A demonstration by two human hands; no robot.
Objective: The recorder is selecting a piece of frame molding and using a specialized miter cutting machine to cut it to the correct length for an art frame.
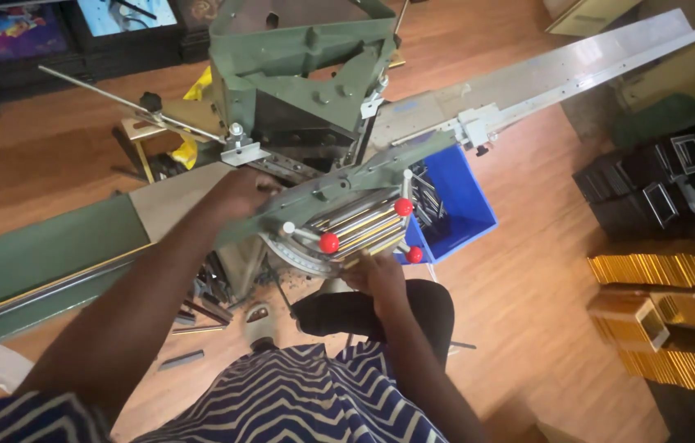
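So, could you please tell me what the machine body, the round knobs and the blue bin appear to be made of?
Machine body: probably cast metal under matt green paint, going by its bolts and thick ribs. Round knobs: glossy red, likely plastic, on thin pale rods. Blue bin: looks like moulded plastic, with an even colour and thin walls.

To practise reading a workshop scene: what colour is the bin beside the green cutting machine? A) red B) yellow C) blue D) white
C: the bin at the right of the green machine, just beyond the red knobs, is plainly blue, with metal strips inside.
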